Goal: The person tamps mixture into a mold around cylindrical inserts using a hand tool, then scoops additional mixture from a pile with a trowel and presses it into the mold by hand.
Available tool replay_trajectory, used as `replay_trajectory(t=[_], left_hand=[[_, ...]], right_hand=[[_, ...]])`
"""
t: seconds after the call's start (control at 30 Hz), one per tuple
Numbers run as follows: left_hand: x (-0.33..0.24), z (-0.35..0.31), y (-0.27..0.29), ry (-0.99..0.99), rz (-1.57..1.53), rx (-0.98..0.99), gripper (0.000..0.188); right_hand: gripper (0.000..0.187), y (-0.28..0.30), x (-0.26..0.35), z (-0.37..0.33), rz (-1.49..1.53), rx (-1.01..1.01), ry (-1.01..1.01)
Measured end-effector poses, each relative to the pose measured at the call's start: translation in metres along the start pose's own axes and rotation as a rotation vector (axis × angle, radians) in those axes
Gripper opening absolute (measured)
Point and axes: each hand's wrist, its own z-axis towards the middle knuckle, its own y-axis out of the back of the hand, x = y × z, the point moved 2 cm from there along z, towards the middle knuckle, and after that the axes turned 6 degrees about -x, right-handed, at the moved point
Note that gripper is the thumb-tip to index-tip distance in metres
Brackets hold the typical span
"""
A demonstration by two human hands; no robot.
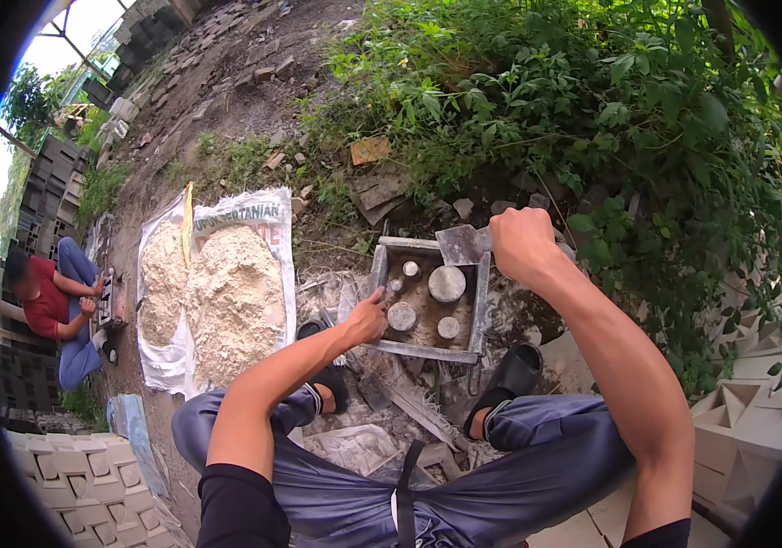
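Head view: dirt yard, rubble underfoot. Left hand (368,318) fingers pressed on mould (429,299) left rim; right hand (521,240) clamped on trowel (461,244) at far rim. Powder sack (217,283) left; bushes (546,100) crowd far side, open dirt far left.

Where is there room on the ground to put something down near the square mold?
Bare dirt lies beyond the powder sack, left of the bushes. Around the mold it is crowded: rubble between the feet, left hand on its edge, right hand holding a trowel above.
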Motion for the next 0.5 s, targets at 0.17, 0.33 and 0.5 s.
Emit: replay_trajectory(t=[0.17,0.33,0.5], left_hand=[[0.002,0.003,0.0,-0.011,-0.061,0.0,0.022],[0.006,-0.004,0.008,-0.017,-0.103,-0.055,0.022],[0.021,-0.012,0.036,0.06,0.097,-0.261,0.033]], right_hand=[[0.016,0.002,-0.002,-0.001,-0.006,-0.005,-0.007],[0.016,0.003,-0.002,0.0,-0.012,-0.007,-0.002],[0.016,0.003,-0.004,0.0,-0.028,0.046,-0.016]])
